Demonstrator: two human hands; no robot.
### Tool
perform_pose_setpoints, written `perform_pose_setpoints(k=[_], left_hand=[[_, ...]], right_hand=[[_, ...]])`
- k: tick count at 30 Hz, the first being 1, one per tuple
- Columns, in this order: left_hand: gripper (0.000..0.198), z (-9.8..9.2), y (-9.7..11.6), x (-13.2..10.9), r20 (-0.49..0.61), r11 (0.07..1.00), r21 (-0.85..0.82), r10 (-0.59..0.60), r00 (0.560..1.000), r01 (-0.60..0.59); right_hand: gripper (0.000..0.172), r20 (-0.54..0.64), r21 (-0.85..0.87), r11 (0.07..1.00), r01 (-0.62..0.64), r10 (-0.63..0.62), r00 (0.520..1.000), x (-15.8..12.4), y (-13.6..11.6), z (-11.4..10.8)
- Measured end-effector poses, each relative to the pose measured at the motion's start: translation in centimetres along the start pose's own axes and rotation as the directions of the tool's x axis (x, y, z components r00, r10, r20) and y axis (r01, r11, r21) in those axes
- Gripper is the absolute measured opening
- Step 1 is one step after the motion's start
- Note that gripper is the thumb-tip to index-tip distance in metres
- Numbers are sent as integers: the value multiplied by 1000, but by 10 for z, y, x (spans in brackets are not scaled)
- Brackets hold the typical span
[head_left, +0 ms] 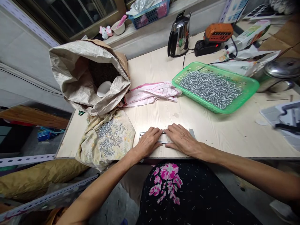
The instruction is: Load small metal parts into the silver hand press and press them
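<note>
At the table's front edge, a flat silvery metal bar [164,138] lies between and under my two hands. My left hand [149,141] is closed over its left part, fingertips at the upper edge and thumb at the lower. My right hand [181,139] holds the right part the same way, its fingers close to those of the left. The fingers cover much of the bar, and I cannot tell whether a small piece is between the fingertips. Left of my hands, several small metal pins [109,137] lie scattered on a patterned cloth [126,125].
A green basket [212,107] full of similar metal pins stands at the right. A large open sack [70,72] with a white scoop-like piece inside is at the left. Behind are a pink-white towel [150,93], a kettle [184,34] and an orange battery [217,32] on its charger.
</note>
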State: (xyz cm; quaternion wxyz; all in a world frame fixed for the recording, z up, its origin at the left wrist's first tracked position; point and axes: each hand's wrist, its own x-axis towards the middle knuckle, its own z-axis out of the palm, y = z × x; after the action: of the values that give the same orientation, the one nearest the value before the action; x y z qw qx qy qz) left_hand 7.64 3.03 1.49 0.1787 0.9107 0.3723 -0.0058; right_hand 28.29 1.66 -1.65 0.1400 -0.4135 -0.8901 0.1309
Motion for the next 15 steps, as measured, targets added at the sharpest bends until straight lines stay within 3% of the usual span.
perform_pose_setpoints(k=[4,7,12,15], left_hand=[[20,4,2,2,-2,999,-42,9,1000,-10],[14,8,2,3,-12,999,-35,-1,1000,1],[18,11,3,5,-29,999,33,-37,999,38],[13,17,5,1,-70,997,40,-67,995,70]], right_hand=[[19,-28,16,999,31,-30,999,1,0,5],[8,-51,9,999,37,-36,998,2,0,11],[17,-52,5,999,51,-51,997,6,-3,16],[10,-33,11,999,39,-38,999,6,-1,14]])
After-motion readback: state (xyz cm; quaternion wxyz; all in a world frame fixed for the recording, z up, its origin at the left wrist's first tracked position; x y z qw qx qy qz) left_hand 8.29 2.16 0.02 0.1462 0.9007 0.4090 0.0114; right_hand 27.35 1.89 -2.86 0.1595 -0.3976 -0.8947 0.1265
